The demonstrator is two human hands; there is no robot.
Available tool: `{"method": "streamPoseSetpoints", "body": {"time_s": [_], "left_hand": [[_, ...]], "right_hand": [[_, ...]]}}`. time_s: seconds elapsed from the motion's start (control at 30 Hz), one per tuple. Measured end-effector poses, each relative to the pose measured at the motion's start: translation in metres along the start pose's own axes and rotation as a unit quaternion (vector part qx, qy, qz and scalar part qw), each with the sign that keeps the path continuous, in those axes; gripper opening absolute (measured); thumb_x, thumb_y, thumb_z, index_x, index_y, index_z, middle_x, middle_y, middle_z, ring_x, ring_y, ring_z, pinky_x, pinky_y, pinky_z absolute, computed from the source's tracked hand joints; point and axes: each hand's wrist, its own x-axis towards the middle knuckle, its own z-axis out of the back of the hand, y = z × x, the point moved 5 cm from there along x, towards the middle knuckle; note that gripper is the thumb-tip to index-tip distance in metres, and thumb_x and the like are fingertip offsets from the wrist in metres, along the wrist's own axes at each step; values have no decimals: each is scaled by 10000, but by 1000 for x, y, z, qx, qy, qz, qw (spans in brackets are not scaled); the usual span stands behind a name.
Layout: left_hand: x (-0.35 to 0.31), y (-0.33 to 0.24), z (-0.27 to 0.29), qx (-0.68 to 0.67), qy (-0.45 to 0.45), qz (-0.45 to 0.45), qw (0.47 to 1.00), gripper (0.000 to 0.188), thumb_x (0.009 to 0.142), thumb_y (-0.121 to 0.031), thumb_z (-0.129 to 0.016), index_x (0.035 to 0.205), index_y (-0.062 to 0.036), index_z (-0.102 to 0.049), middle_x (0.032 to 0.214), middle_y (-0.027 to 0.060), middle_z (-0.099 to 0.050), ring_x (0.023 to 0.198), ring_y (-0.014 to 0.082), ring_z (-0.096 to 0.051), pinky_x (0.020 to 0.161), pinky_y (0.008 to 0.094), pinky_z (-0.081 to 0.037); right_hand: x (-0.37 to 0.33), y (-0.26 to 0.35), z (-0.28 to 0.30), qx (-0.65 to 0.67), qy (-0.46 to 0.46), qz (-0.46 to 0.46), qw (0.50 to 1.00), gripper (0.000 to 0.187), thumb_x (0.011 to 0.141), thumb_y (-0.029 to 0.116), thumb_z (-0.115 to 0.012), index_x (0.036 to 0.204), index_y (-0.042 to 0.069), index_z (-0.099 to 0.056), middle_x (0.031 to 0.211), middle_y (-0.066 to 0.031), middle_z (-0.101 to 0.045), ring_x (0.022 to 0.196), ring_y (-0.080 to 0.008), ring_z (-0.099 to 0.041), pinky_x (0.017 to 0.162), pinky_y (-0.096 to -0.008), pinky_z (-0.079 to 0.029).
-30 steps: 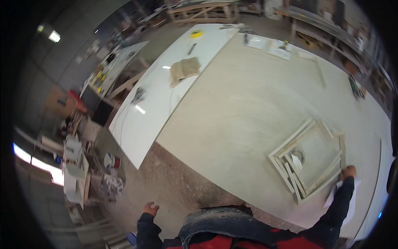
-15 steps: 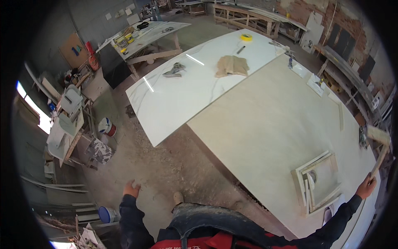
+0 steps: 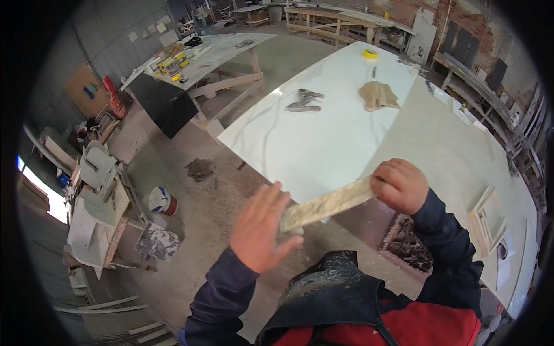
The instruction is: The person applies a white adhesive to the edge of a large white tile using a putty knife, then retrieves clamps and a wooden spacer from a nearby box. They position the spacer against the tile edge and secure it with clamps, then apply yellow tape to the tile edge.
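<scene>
In front of my body is a pale, stained tool [image 3: 332, 205], long and flat-looking with a wood-like handle. I cannot make out its exact kind. My right hand [image 3: 402, 185] is closed around its right end. The far left end is beside my left hand [image 3: 259, 230], whose fingers are stretched out and thumb spread. That hand is against or just behind the tool's end; contact cannot be told. Beyond the tool is a white marble-patterned slab [image 3: 329, 144]. On it are a tan cloth [image 3: 378, 95], grey gloves [image 3: 304, 101] and a yellow tape roll [image 3: 370, 54].
A beige slab [image 3: 444, 150] adjoins the white one on the right, with a pale frame [image 3: 487, 222] on it. At left are a bucket [image 3: 163, 200] and a stand with white basins [image 3: 92, 196]. A second table [image 3: 213, 60] with yellow tubs stands farther back.
My right hand has brought the tool from the far right to in front of my body. My left hand has risen to the tool's other end. The view has turned right.
</scene>
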Motion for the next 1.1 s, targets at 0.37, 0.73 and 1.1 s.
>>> {"method": "streamPoseSetpoints", "body": {"time_s": [0.37,0.73,1.1], "left_hand": [[-3,295,5,-194,182,164,950,498,766,-295,-775,1168,-46,-617,927,210,-665,896,409,-648,756,457,-517],[147,578,4,-200,232,44,951,470,745,-241,-772,1151,-38,-650,964,185,-696,900,369,-676,792,418,-527],[262,600,-160,-312,441,-197,818,434,780,-120,-738,1179,16,-636,931,133,-707,805,197,-698,685,334,-565]], "right_hand": [[192,7,-249,120,-52,-117,984,390,660,97,-778,1021,60,-634,1101,-133,-626,1016,-339,-635,886,-446,-529],[270,-20,-376,124,-174,-563,798,249,825,37,-697,1071,47,-666,1063,-151,-680,963,-340,-669,819,-380,-545],[341,213,-466,-145,-337,-868,334,116,883,15,-663,991,-19,-688,948,-92,-709,882,-149,-674,808,-285,-530]]}}
